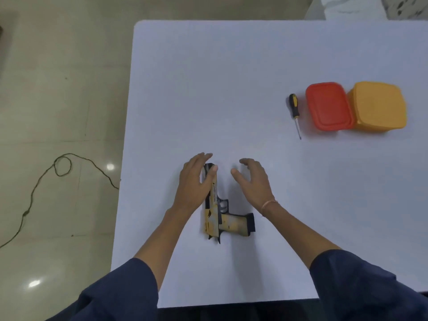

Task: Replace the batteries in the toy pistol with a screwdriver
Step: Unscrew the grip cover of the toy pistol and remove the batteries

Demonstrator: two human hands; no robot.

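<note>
White table (231, 77) fills the view, with tiled floor (58, 89) and a looping cable (62, 165) off to the left. Toy pistol (214, 216) lies flat on its side near the close edge, long axis running straight away from the person, muzzle at the far end, grip sticking out to the right. Left hand (196, 181) rests on the barrel, fingers fairly straight, thumb (212, 174) lying along the slide. Right hand (252, 181) hovers just beside the barrel, spread wide, fingers loosely curved, holding nothing. Over on the right, well apart, the screwdriver (294, 107) lies with its tip toward the person, next to a red box (328, 106) touching an orange box (379, 105).
</note>
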